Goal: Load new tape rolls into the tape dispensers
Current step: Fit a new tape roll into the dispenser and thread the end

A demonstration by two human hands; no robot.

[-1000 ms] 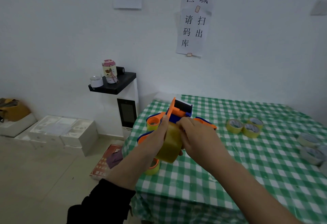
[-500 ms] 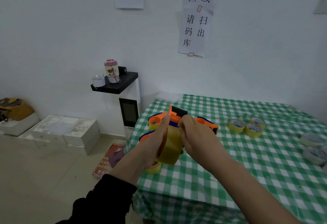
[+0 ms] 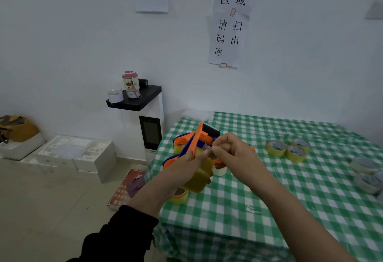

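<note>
Both hands meet in the air above the table's [image 3: 269, 199] left edge. Left hand [image 3: 186, 165] grips the orange-and-blue tape dispenser [image 3: 198, 137], tilted upward, with a yellow tape roll [image 3: 196, 181] seated in it. Right hand [image 3: 232, 152] pinches what looks like the tape end [image 3: 207, 148] at the dispenser's front, touching the left thumb. Under the left wrist a spare roll [image 3: 179, 196] sits just beside the cloth's edge. 3 yellow rolls [image 3: 295, 154] cluster mid-table, well apart, with bare checked cloth between. Left of the table, open floor [image 3: 41, 210] runs to white boxes [image 3: 83, 154]; a red book [image 3: 124, 191] lies near the table's foot.
</note>
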